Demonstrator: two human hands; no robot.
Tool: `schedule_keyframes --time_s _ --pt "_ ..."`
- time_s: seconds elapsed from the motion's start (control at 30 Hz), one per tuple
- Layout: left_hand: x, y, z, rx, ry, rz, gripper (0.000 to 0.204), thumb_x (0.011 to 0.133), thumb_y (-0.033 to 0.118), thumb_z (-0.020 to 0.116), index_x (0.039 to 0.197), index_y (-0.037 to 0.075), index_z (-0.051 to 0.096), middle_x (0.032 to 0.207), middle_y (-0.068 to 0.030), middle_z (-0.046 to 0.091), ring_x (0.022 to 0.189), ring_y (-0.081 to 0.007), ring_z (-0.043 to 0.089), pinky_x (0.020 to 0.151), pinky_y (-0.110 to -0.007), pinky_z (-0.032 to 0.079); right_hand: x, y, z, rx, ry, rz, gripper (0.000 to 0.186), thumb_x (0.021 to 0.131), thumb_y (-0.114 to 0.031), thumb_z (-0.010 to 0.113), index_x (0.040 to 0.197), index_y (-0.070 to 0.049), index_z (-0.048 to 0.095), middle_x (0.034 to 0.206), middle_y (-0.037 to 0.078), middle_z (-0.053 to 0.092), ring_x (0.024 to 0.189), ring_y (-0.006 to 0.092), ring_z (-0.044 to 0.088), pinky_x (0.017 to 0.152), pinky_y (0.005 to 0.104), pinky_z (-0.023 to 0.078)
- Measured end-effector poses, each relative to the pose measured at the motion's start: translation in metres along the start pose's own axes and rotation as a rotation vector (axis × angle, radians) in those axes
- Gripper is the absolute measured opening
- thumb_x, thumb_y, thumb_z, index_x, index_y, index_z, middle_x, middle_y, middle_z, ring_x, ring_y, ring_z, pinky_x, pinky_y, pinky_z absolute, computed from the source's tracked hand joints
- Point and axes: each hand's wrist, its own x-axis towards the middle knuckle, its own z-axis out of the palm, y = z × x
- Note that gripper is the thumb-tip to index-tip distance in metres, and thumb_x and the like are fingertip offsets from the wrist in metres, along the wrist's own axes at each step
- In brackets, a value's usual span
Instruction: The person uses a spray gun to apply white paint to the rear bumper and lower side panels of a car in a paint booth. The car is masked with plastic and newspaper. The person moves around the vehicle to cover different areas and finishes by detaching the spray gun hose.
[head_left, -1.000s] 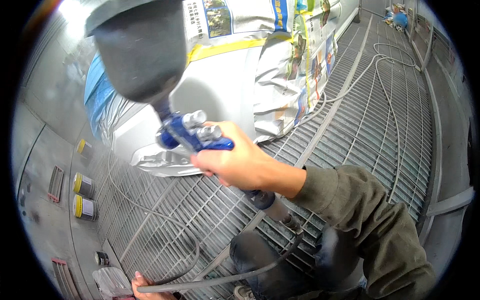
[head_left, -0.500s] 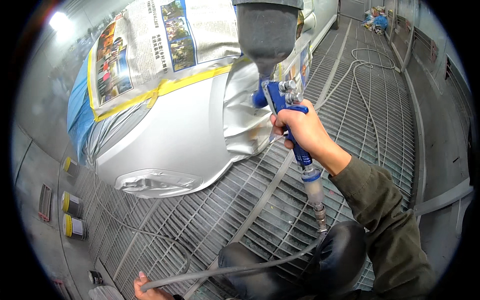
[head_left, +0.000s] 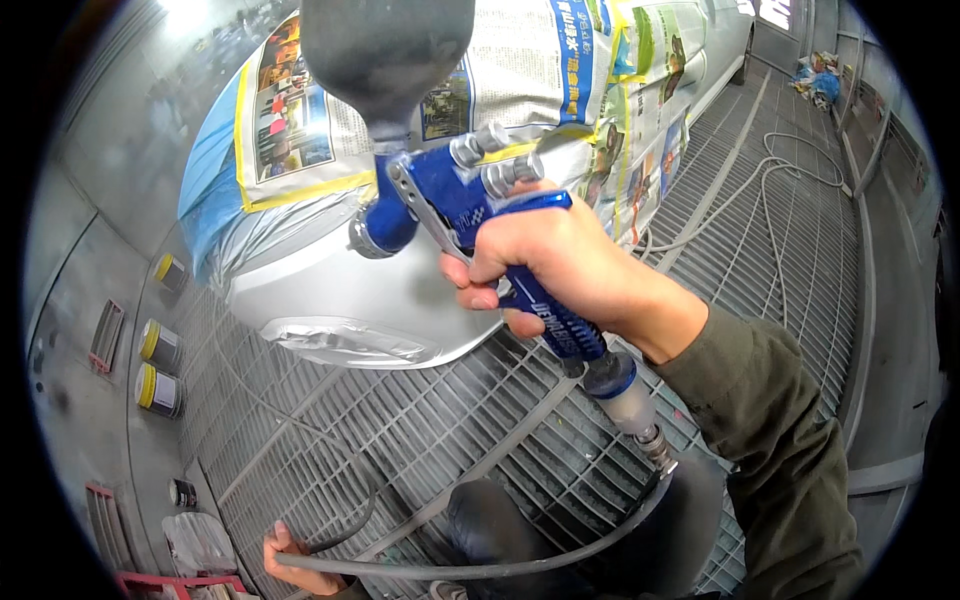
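My right hand [head_left: 575,265] is wrapped round the grip of a blue spray gun [head_left: 440,190], held upright in front of the car. A dark grey paint cup [head_left: 385,50] sits on top of the gun, its upper part cut off by the picture's edge. Below the grip, a clear filter [head_left: 628,408] joins a grey air hose [head_left: 540,562]. At the lower left, my left hand [head_left: 298,560] is closed round that hose. Behind the gun is a silver-white bumper [head_left: 365,285], with taped newspaper [head_left: 510,85] and blue plastic film [head_left: 212,190] above it.
Metal grating [head_left: 430,430] covers the floor. Several yellow-lidded cans [head_left: 160,390] and a small black can [head_left: 183,492] stand along the left. Loose hose [head_left: 775,200] coils at the right, with a rubbish pile [head_left: 818,85] farther back. My knees [head_left: 500,525] are close below.
The spray gun has come closer and moved left and down, now covering part of the newspaper and bumper. My view has shifted left. The left hand still grips the hose.
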Motion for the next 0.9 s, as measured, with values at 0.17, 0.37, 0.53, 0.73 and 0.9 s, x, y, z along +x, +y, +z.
schedule_keyframes --time_s 0.17,0.37,0.53,0.73,0.9 --pt "-0.005 0.004 0.004 0.005 -0.029 0.060 0.049 0.091 0.047 0.062 0.068 0.014 0.034 0.064 0.0073 0.024 0.055 -0.0031 0.024 0.049 -0.027 0.016 -0.003 -0.005 -0.025 -0.060 0.095 -0.049 0.011 0.076 -0.010 0.057 0.067 -0.003 0.054 0.061 0.004 0.054 0.045 0.0093 0.044 0.038 0.0248 0.035" --pt "-0.012 -0.004 0.018 0.039 -0.111 0.155 0.064 0.085 0.067 0.059 0.069 0.010 0.036 0.066 0.0075 0.022 0.057 -0.0040 0.022 0.052 -0.027 0.015 -0.021 0.002 -0.081 -0.003 0.211 -0.083 0.007 0.075 -0.006 0.055 0.076 0.001 0.057 0.070 0.006 0.056 0.058 0.0104 0.051 0.037 0.0243 0.036" --pt "-0.025 0.024 0.039 0.056 -0.115 0.147 0.055 0.091 0.050 0.061 0.066 0.010 0.034 0.066 0.0068 0.022 0.060 -0.0050 0.023 0.054 -0.027 0.016 -0.028 0.008 -0.123 0.048 0.318 -0.081 0.005 0.072 -0.002 0.051 0.076 -0.001 0.053 0.073 0.006 0.055 0.060 0.0112 0.051 0.037 0.0237 0.035" --pt "-0.028 0.019 0.050 0.048 -0.118 0.103 0.043 0.093 0.025 0.060 0.062 0.010 0.034 0.063 0.0064 0.025 0.061 -0.0057 0.024 0.055 -0.028 0.017 -0.028 0.023 -0.170 -0.026 0.400 -0.097 0.018 0.073 0.000 0.050 0.090 0.004 0.057 0.081 0.009 0.059 0.066 0.0142 0.058 0.040 0.0267 0.047" --pt "-0.007 0.019 0.047 -0.006 -0.171 0.059 0.040 0.092 0.022 0.061 0.062 0.009 0.038 0.063 0.0067 0.028 0.062 -0.0053 0.026 0.055 -0.028 0.018 -0.035 0.020 -0.143 -0.067 0.441 -0.118 0.046 0.076 -0.001 0.045 0.121 0.008 0.053 0.109 0.015 0.064 0.094 0.0245 0.067 0.053 0.0327 0.061"
